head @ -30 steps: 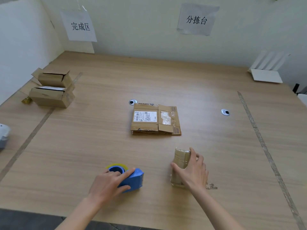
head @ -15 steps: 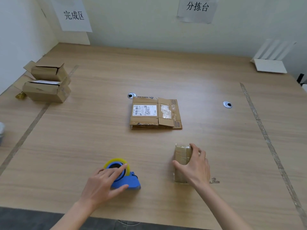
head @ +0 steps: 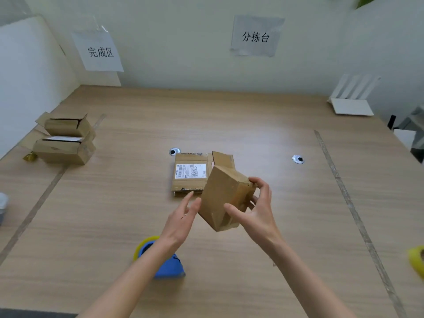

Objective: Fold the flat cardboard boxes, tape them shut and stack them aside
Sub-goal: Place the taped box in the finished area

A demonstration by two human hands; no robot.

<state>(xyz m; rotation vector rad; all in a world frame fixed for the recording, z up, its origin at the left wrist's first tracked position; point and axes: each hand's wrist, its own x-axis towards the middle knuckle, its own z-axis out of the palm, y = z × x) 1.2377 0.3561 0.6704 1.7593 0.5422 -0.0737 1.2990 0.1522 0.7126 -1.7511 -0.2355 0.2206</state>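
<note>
A small folded cardboard box [head: 221, 198] hangs tilted above the table, one flap open at its upper end. My right hand [head: 254, 210] grips it from the right side, thumb on the front face and fingers round the far end. My left hand [head: 183, 218] touches its left edge with fingers straight. A stack of flat cardboard boxes [head: 190, 174] with a white label lies on the table just behind. The blue tape dispenser [head: 165, 260] with a yellow roll stands on the table below my left forearm, with no hand on it.
Two folded boxes [head: 65, 140] are stacked at the far left of the wooden table [head: 229, 125]. A yellow tape roll [head: 417, 260] shows at the right edge. A white device [head: 351, 104] stands at the back right. Two cable holes [head: 298, 159] sit in the tabletop.
My right hand lifted the small box off the table and tilted it. My left hand let go of the tape dispenser and rose to the box's left edge.
</note>
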